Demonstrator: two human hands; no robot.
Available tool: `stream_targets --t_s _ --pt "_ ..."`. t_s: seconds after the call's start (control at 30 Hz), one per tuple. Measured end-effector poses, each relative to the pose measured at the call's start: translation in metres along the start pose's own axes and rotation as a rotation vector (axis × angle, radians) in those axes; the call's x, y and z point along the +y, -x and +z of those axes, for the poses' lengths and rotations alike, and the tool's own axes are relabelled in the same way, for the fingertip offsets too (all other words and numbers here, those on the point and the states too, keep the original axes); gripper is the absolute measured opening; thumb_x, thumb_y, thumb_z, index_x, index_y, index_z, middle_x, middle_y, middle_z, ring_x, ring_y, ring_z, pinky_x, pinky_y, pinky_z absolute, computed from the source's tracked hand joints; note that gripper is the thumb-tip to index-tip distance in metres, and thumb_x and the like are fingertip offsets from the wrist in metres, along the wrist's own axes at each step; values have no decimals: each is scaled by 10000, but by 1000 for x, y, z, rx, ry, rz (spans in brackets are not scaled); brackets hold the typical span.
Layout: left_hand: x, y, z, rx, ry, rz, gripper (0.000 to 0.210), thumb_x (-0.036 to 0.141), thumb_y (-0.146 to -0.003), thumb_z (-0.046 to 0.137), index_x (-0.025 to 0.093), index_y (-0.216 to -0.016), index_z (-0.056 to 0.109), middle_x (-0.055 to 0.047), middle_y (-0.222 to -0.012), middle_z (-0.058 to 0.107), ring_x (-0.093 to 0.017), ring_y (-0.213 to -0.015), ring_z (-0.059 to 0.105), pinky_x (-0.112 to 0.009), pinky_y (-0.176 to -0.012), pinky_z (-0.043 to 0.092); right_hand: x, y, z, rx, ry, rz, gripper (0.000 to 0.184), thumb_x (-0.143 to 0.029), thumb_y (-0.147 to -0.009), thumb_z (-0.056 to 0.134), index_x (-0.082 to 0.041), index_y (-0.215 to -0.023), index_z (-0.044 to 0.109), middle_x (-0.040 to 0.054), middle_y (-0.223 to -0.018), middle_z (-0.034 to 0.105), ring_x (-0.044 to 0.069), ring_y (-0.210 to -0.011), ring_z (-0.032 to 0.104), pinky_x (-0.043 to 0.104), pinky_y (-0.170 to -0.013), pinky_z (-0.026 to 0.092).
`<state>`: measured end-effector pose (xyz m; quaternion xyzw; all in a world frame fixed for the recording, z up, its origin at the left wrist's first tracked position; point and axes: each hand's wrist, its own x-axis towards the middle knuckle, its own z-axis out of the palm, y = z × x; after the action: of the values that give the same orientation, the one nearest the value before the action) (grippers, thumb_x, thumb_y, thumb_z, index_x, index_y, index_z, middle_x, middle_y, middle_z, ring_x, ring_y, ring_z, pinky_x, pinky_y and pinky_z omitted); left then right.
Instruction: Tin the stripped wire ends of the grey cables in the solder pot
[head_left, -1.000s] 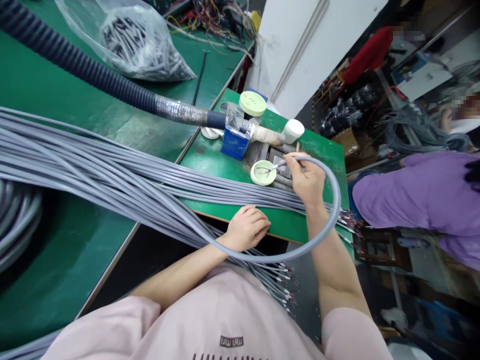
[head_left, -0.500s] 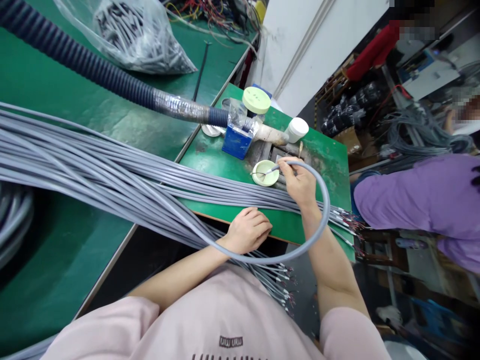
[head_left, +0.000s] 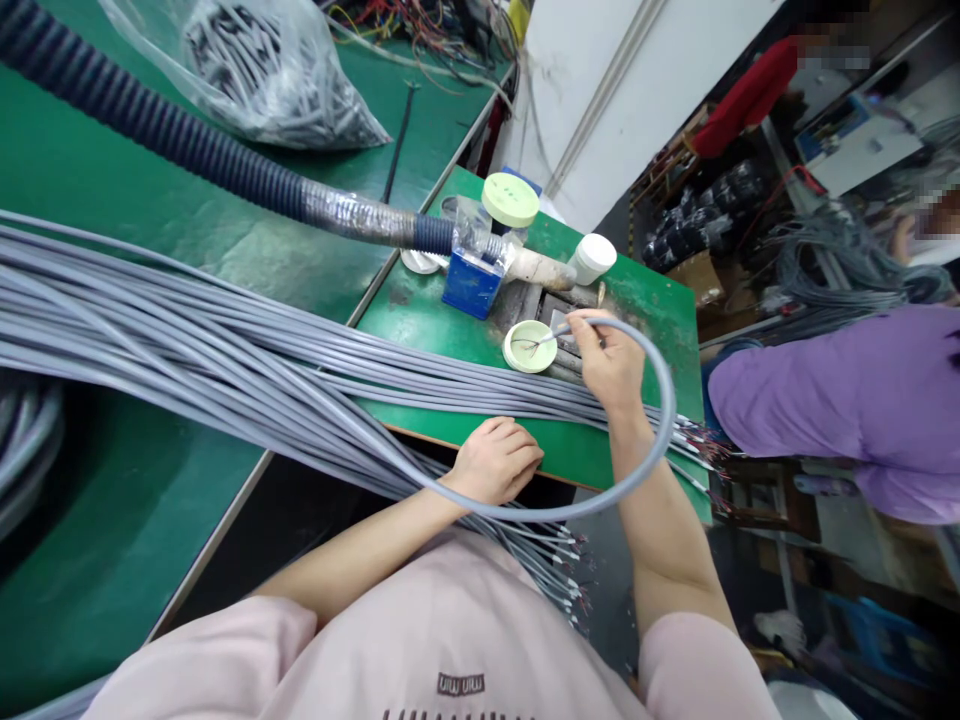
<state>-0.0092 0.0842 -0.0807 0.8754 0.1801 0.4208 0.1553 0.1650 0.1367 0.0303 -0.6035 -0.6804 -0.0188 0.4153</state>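
My right hand (head_left: pixel 613 368) pinches a grey cable (head_left: pixel 663 400) close to its stripped end. Thin dark wires from that end reach into a shallow pale-green cup (head_left: pixel 531 347). From my fingers the cable loops right and down, then passes over my left wrist toward the bundle. My left hand (head_left: pixel 496 460) rests at the green table's front edge, its fingers curled together with nothing visible in them. Just beyond it lies a bundle of grey cables (head_left: pixel 450 375), whose stripped ends with coloured wires show at the right.
A ribbed hose (head_left: pixel 225 165) runs to a blue box (head_left: pixel 472 283) behind the cup. Nearby stand a white jar (head_left: pixel 595 258) and a container with a green lid (head_left: pixel 511 199). A plastic bag of cable pieces (head_left: pixel 259 75) lies at the back. A person in purple (head_left: pixel 832 410) is at right.
My right hand has moved slightly right, drawing the cable end a little back across the cup. My left hand stays where it was.
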Motion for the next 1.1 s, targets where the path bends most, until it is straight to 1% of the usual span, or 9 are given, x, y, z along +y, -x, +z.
stream_targets --t_s 0.13,0.23,0.3,0.47,0.57,0.63,0.7,0.83,1.1 --pt "-2 1 3 14 7 3 135 219 -879 514 196 -921 641 -20 -890 708 -141 -881 614 -312 -877 432 7 -12 -21 119 -20 5 265 -374 -923 478 -197 -881 670 26 -834 702 178 -787 659 325 -765 509" --pt "-1 0 1 -37 16 -3 145 222 -880 504 195 -933 637 -30 -905 702 -158 -898 612 -327 -866 432 17 -21 -30 170 5 -12 260 -364 -922 479 -196 -847 663 26 -841 692 174 -797 656 322 -766 511" --pt "0 0 -1 -55 9 -14 148 212 -880 498 193 -936 634 -37 -900 695 -168 -900 609 -333 -854 434 25 -26 -32 187 15 -20 258 -361 -919 483 -193 -828 657 26 -829 686 171 -796 653 314 -764 509" --pt "1 1 -1 -27 7 -4 138 222 -883 509 190 -937 633 -31 -877 696 -159 -856 619 -318 -837 423 48 -35 -23 200 59 14 263 -358 -905 490 -187 -782 647 16 -749 672 155 -726 639 284 -719 498" --pt "1 2 -1 -56 -9 -19 158 238 -900 493 198 -968 629 -30 -919 701 -134 -821 623 -287 -740 409 61 -39 -16 194 90 42 267 -368 -893 493 -191 -764 645 13 -711 667 153 -689 628 275 -688 488" --pt "1 2 -1 -61 -21 -26 164 246 -902 489 202 -973 631 -34 -928 700 -141 -863 622 -286 -702 395 69 -41 -13 189 101 58 275 -378 -886 492 -188 -758 644 11 -693 659 154 -670 618 274 -671 481" --pt "1 2 -1 -56 -18 -17 164 239 -899 489 198 -970 632 -38 -923 699 -155 -910 615 -297 -735 403 75 -42 -10 183 112 68 280 -377 -882 485 -184 -758 645 12 -689 656 155 -670 612 273 -675 475" --pt "0 1 0 -36 -3 -3 154 224 -887 504 190 -963 634 -39 -922 701 -166 -920 607 -311 -802 423 82 -43 -6 173 123 83 271 -356 -872 481 -178 -751 646 17 -685 657 158 -674 605 271 -684 464" --pt "0 3 2 -25 -12 -6 181 230 -891 486 198 -961 650 -46 -920 701 -164 -929 611 -308 -803 449 96 -40 5 145 125 101 263 -351 -862 483 -176 -752 645 22 -713 670 158 -687 613 264 -684 464"
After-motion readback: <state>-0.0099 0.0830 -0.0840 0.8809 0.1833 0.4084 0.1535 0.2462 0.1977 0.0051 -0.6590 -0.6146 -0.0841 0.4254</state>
